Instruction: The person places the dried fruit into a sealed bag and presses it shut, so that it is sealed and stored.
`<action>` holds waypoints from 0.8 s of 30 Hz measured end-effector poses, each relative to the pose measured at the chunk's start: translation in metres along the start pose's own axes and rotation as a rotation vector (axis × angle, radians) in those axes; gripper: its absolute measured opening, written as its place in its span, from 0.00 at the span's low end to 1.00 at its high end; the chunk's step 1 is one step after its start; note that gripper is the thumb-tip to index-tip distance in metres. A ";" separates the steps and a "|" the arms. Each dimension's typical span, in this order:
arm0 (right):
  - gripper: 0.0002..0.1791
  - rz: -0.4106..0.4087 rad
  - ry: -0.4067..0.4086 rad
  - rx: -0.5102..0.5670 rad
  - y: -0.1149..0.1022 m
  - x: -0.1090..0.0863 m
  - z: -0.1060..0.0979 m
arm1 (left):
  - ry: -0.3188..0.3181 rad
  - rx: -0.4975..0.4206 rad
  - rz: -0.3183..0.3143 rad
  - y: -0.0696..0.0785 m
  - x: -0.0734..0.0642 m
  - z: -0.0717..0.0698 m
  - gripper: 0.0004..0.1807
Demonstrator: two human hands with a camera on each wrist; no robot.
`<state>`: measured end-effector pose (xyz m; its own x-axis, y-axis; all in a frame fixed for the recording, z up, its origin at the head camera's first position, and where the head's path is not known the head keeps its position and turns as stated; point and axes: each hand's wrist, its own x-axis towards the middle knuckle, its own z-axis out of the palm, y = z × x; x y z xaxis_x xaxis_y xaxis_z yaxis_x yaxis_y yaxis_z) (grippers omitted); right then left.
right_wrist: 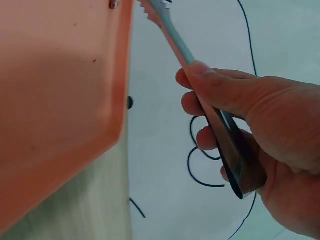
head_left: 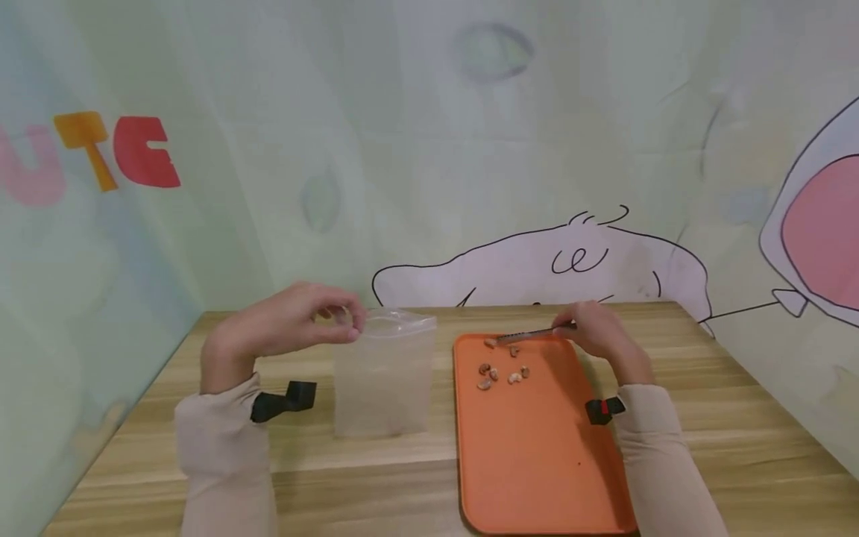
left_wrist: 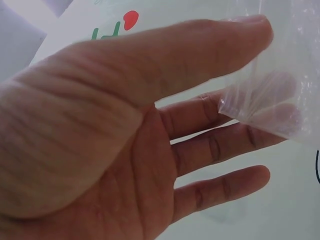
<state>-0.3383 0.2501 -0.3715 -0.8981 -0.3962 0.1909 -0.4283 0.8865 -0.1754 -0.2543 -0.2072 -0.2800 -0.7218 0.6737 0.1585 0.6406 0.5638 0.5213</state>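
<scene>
My left hand (head_left: pixel 295 322) pinches the top left corner of a clear zip bag (head_left: pixel 384 380), which hangs upright over the table; the left wrist view shows the thumb on one side of the plastic (left_wrist: pixel 272 95) and fingers behind it. My right hand (head_left: pixel 593 328) grips metal tongs (right_wrist: pixel 210 115) with serrated ends, thumb along one arm. In the head view the tong tips are at a brown nut (head_left: pixel 491 343) near the tray's far edge; whether they hold it, I cannot tell. Several nuts, cashew-like (head_left: pixel 514 378), lie on the orange tray (head_left: pixel 537 455).
The wooden table (head_left: pixel 322 492) carries the tray at the right and the bag left of it. A printed curtain (head_left: pixel 416 164) stands behind the table's far edge. Small dark crumbs (right_wrist: pixel 94 61) dot the tray.
</scene>
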 end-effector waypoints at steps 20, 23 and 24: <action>0.08 -0.040 0.053 0.075 -0.037 -0.005 -0.034 | -0.034 0.002 0.014 0.003 0.005 0.003 0.02; 0.07 -0.038 -0.038 0.068 -0.026 -0.001 -0.017 | -0.035 -0.002 0.008 0.002 0.004 0.004 0.04; 0.06 -0.039 -0.059 0.066 -0.023 0.000 -0.011 | -0.035 -0.004 0.006 0.002 0.004 0.004 0.04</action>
<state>-0.3271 0.2326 -0.3565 -0.8841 -0.4452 0.1421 -0.4670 0.8530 -0.2330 -0.2544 -0.2014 -0.2817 -0.7080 0.6937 0.1319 0.6441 0.5578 0.5235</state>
